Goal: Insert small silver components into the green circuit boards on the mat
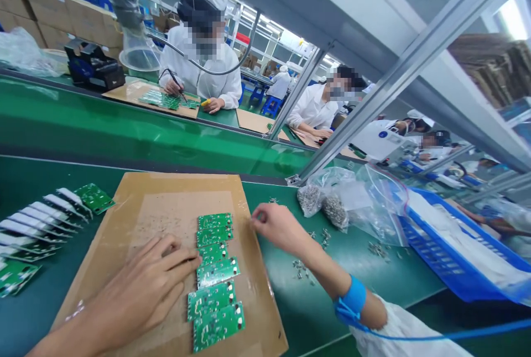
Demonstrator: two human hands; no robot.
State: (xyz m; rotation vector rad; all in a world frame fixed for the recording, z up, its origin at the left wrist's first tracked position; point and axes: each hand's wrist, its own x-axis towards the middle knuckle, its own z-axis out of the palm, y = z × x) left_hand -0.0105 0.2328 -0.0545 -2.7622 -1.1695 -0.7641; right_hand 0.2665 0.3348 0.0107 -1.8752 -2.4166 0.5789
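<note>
Several green circuit boards [215, 271] lie in a column on a brown cardboard sheet [166, 197], some overlapping. My left hand [153, 274] rests palm down over the cardboard, fingers stretched out, its fingertips at the left edge of the middle boards. Past the right side of the column is my right hand [276, 227], thumb and fingertips pinched together above the cardboard's edge. Whatever may be between those fingertips is too small to make out. A blue wrist strap [352, 297] with a cord circles my right wrist. Small metal parts [326, 238] lie scattered on the green bench beside that hand.
Plastic bags of small metal parts [336, 208] sit at the right, near a blue basket [456, 257] with white material inside. At the left stand a row of boards with white pieces [41, 219]. A metal post [357, 114] slants upward ahead. Co-workers [199, 53] sit across the green conveyor [145, 136].
</note>
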